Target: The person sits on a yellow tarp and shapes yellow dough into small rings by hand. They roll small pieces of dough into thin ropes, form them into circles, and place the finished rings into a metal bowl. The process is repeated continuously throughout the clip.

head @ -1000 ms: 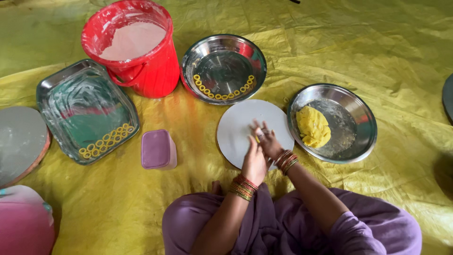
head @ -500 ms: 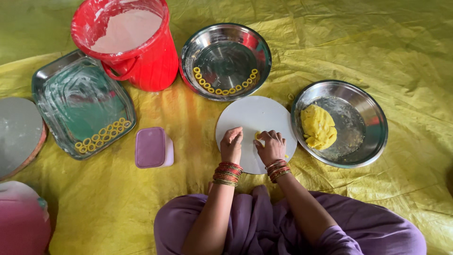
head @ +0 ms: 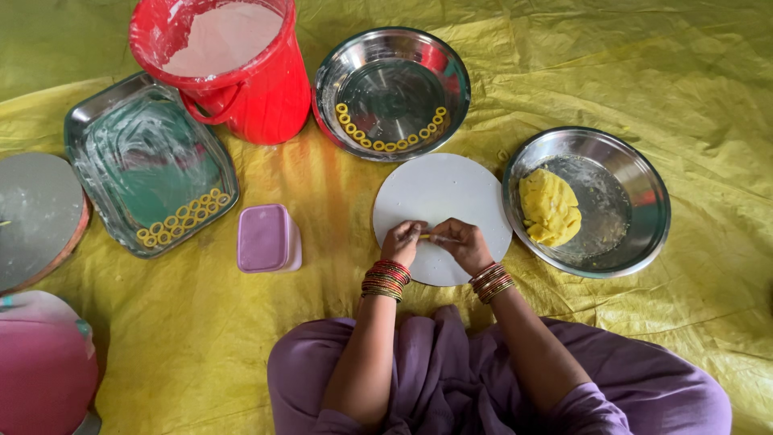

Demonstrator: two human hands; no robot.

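1. The thin yellow dough strip (head: 427,236) lies between your two hands, its long axis running left to right, just above the near part of the round white board (head: 439,189)
2. Your left hand (head: 403,242) pinches the strip's left end, fingers closed together on it; your right hand (head: 457,243) pinches the right end the same way. Both sit equally close to it, fingertips nearly meeting at the middle
3. Each wrist carries a stack of red and gold bangles (head: 386,279), and both hands hover over the board's near edge, in front of your purple-clad lap (head: 451,379)
4. To your right, just beside the board, one steel bowl (head: 636,234) holds a single lump of yellow dough (head: 549,207), nearer your right hand
5. Straight ahead, beyond the board, a second steel bowl (head: 392,48) holds a curved row of small dough rings (head: 386,143) along its near wall; I count about fourteen, though some blur together
6. To your left, one small lilac lidded box (head: 264,237) stands near the board, nearer your left hand
7. Further left, one rectangular steel tray (head: 121,145) holds roughly a dozen and a half rings (head: 181,219) in two rows at its near corner
8. One red bucket (head: 258,97) of whitish contents stands between tray and far bowl
9. At the far left edge you see one grey round board (head: 36,213) and a pink rounded object (head: 40,370), all on the yellow sheet (head: 684,72)
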